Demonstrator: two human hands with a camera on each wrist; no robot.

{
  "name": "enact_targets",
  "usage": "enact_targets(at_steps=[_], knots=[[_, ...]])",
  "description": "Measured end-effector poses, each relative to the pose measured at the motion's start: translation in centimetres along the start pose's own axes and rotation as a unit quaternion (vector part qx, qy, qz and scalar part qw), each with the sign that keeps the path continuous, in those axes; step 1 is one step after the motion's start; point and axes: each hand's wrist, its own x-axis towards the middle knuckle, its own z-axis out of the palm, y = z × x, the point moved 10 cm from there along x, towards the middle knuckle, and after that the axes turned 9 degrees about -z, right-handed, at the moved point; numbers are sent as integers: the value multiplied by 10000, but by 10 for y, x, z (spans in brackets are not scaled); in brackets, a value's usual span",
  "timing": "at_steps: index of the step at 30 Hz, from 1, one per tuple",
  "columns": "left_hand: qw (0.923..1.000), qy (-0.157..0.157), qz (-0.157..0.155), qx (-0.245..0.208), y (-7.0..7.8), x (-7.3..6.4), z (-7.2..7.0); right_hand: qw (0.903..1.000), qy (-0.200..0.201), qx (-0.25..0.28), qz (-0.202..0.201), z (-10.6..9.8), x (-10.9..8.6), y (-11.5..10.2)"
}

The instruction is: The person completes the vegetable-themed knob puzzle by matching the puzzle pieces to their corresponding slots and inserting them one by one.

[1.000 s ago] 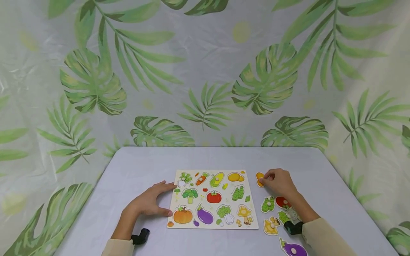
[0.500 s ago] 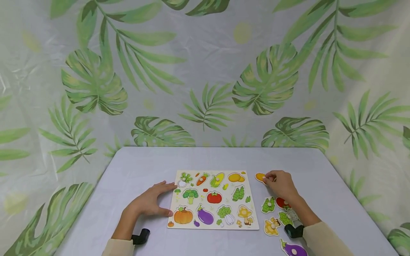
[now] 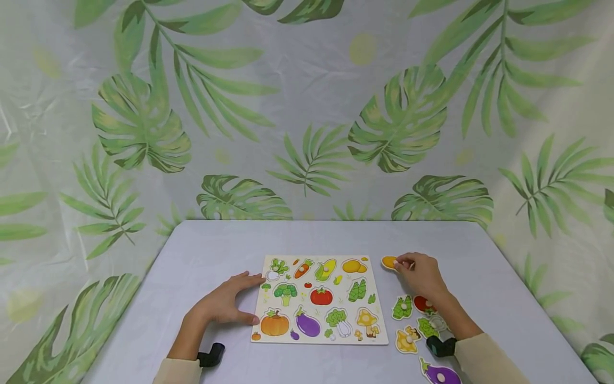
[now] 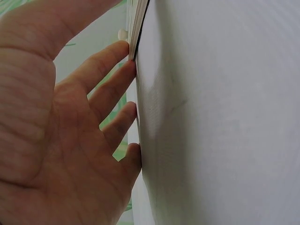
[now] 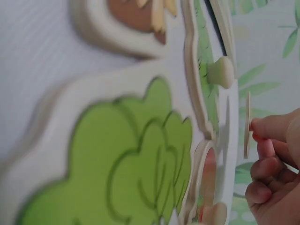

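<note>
Left hand (image 3: 223, 304) spread, touching board (image 3: 339, 296), lower centre; brace lightly. Right hand (image 3: 422, 274), lower right, pinches orange piece (image 3: 388, 262); hold it level.

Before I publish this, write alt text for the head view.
A person's right hand pinches an orange puzzle piece beside a vegetable puzzle board, while the left hand touches the board's left edge. Loose pieces, including a mushroom and an eggplant, lie on the pale table before a leaf-patterned backdrop.
</note>
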Motion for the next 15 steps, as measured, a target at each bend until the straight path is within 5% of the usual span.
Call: enact_targets(at_steps=[15], knots=[[10000,1,2,-43,3,-2,-1,9982,8,238,-542,10,10,-36]])
